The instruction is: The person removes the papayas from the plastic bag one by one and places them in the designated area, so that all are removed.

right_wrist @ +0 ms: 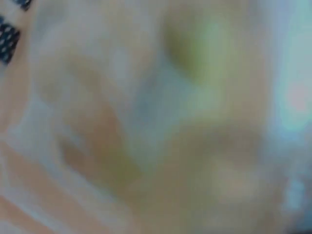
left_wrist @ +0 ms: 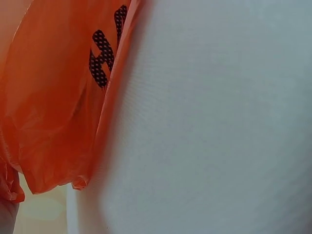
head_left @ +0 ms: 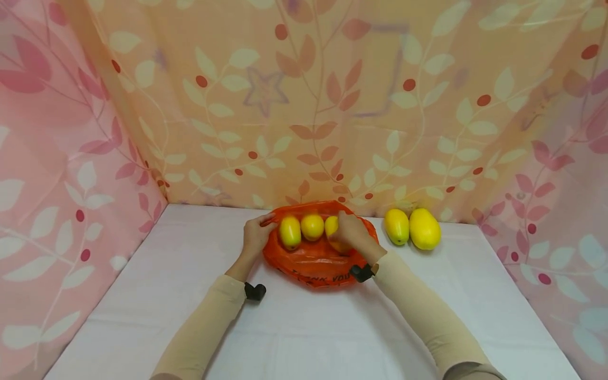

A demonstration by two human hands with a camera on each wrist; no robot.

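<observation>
An orange-red plastic bag [head_left: 304, 266] with black lettering lies opened out on the table. My left hand [head_left: 255, 236] grips its left rim, and in the left wrist view part of that hand [left_wrist: 7, 217] shows beside the crumpled bag edge [left_wrist: 53, 161]. Inside the bag sit an oval yellow-green fruit [head_left: 290, 232] and a rounder yellow fruit [head_left: 312, 227]. Over the bag's right side, my right hand [head_left: 351, 232] holds another yellow fruit [head_left: 331, 227], partly hidden behind the hand. The right wrist view is badly blurred.
Two more fruits stand side by side right of the bag: a yellow-green one [head_left: 397, 227] and a larger yellow one [head_left: 425, 229]. A white cloth [head_left: 304, 338] covers the table. Patterned curtains [head_left: 304, 105] enclose the back and both sides.
</observation>
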